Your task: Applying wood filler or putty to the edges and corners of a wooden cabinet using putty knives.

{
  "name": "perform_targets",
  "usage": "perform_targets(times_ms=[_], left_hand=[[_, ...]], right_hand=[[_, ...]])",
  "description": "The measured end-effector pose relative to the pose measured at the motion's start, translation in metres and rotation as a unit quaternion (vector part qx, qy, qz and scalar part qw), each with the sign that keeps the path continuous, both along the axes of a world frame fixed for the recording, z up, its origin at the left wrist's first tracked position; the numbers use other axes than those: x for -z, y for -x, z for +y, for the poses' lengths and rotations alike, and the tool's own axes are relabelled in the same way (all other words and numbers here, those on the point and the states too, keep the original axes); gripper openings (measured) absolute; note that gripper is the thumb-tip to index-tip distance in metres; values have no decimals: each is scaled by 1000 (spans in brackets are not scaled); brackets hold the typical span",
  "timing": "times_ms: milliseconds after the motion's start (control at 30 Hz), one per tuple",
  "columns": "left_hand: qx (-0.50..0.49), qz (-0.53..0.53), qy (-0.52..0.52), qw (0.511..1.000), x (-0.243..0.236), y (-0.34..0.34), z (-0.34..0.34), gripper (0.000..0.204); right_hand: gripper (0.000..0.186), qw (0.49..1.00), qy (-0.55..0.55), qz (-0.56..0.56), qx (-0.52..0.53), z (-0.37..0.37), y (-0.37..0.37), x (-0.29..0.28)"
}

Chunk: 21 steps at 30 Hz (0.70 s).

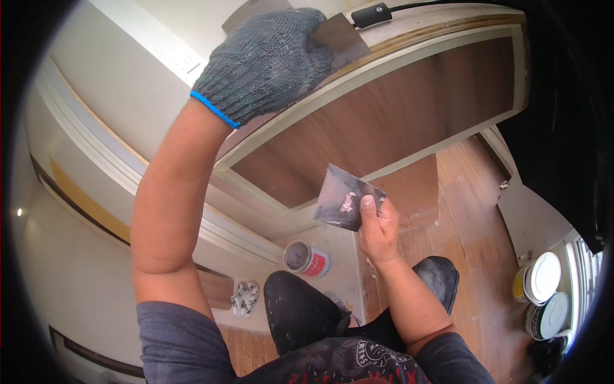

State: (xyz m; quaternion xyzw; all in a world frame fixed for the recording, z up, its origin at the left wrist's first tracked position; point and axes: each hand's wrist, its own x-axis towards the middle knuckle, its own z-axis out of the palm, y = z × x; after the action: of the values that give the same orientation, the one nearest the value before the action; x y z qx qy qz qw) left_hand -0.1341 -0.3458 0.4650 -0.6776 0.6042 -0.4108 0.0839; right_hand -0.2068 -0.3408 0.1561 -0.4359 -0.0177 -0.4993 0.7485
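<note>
My left hand (265,67), in a grey knitted glove with a blue cuff, is raised at the top of the ledge. Its fingers curl around a flat metal scraper (342,41), whose grip is hidden under the glove. Below the framed wood-grain panel (384,112), my bare right hand (379,224) grasps a rectangular metal putty blade (338,198), thumb on its face. A dab of pinkish putty (348,202) sticks to that blade. The two hands are apart, with the panel's lower edge between them.
A black device with a cable (371,15) lies on the ledge. An opened tub with a red label (307,259) stands by my left knee. White-lidded buckets (545,278) are at the far right, near a grey sheet (534,221). Wood-look flooring (470,269) lies below.
</note>
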Motion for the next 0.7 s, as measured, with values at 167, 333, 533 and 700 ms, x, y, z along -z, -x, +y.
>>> perform_targets(times_ms=[167, 333, 533, 700], left_hand=[[-17, 10, -20, 1000, 2, 3, -4, 54], [13, -19, -17, 1000, 5, -7, -5, 50], [-45, 14, -32, 998, 5, -5, -13, 47], [1, -18, -43, 999, -1, -16, -11, 47]], right_hand=[[33, 1000, 4, 8, 5, -1, 0, 0], [34, 1000, 3, 9, -4, 0, 0, -3], [34, 1000, 1, 10, -1, -1, 1, -2], [33, 1000, -7, 4, -13, 3, -4, -1]])
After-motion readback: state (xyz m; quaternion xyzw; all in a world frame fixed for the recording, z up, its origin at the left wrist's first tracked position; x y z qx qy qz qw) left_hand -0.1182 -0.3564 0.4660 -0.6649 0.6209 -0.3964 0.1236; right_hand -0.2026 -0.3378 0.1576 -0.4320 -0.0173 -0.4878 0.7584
